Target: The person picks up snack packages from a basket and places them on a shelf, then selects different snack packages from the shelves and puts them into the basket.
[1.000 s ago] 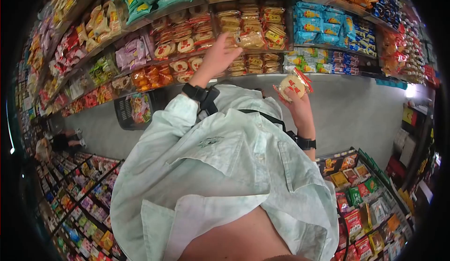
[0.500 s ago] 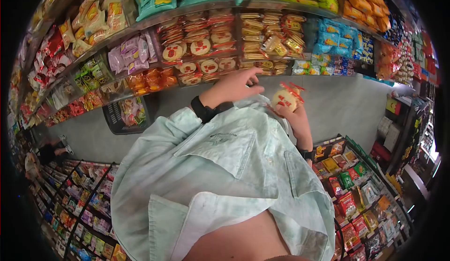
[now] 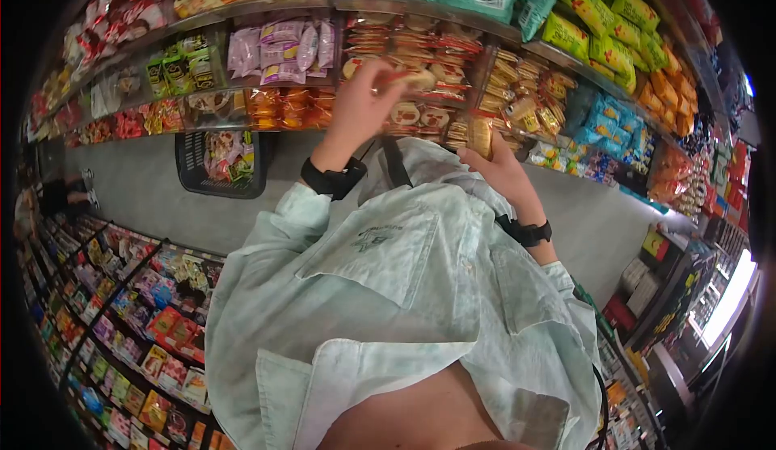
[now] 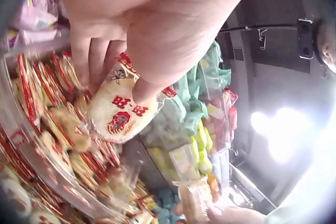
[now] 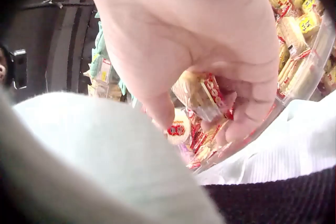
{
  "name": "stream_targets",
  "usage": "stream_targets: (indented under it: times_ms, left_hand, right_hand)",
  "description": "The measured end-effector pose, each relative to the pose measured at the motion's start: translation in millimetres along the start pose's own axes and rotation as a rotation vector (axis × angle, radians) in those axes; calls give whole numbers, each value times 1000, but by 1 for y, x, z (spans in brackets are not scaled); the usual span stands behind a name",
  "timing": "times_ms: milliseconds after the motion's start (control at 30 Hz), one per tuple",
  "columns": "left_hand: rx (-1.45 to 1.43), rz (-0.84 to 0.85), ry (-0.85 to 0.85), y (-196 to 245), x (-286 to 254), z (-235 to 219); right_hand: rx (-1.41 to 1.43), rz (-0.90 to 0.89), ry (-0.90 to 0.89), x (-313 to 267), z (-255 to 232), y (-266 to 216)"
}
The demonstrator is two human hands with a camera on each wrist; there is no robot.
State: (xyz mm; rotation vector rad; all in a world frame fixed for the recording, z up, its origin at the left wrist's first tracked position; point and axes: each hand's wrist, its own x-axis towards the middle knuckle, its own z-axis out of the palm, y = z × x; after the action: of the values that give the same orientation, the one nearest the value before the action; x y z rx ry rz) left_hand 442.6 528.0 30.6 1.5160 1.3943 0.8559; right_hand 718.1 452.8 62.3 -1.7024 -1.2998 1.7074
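Observation:
My left hand (image 3: pixel 364 106) is raised in front of the bin of round rice crackers. In the left wrist view, its thumb and fingers pinch a clear-wrapped round rice cracker (image 4: pixel 123 111) with red characters and a red printed figure. Lower and to the right in the head view, my right hand (image 3: pixel 505 175) grips a tan cracker packet (image 3: pixel 479 136) in front of the shelf edge. The right wrist view shows that packet with a red, white-lettered wrapper end, partly covered by the fingers. Behind the left hand, more red-edged cracker packets (image 4: pixel 58 113) fill a clear bin.
Purple packets (image 3: pixel 279 50) lie left of the crackers, with teal bags (image 3: pixel 477 1) above and blue packets (image 3: pixel 606 126) to the right. A black basket (image 3: pixel 190 179) with snacks stands on the grey floor. Another snack rack (image 3: pixel 153 321) stands behind at the left.
The head view has turned, so the shelves sit further right. My left hand, empty half a second ago, has risen to the round-cracker bin and now holds a rice cracker. My right hand still holds a packet.

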Motion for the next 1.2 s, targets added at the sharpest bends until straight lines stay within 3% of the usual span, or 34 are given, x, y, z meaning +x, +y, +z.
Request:
stream_targets:
  times_ms: [100, 200, 400, 533, 700, 833, 933, 967, 1100, 1200]
  left_hand:
    - [182, 80, 203, -28, -1, -29]
    - [477, 149, 154, -52, 1, -40]
    - [692, 227, 61, -90, 22, -27]
    - [803, 186, 35, -78, 30, -19]
    - [920, 128, -169, -78, 36, -20]
    - [1043, 163, -224, -70, 27, -24]
    - [1104, 117, -186, -90, 40, -17]
    - [1106, 31, -232, -84, 45, -15]
    - [1099, -23, -216, -82, 50, -10]
    - [1041, 43, -50, -72, 27, -1]
  right_hand:
    - [-26, 64, -78, 6, 1, -4]
    - [86, 19, -61, 8, 4, -7]
    - [82, 75, 79, -18, 4, 10]
    - [255, 176, 175, -45, 4, 37]
    - [424, 283, 327, -79, 8, 51]
    - [458, 291, 363, -93, 7, 57]
    - [504, 264, 379, -108, 11, 70]
    - [524, 238, 368, -111, 11, 79]
    - [595, 138, 345, -126, 5, 89]
    - [609, 65, 336, -137, 1, 111]
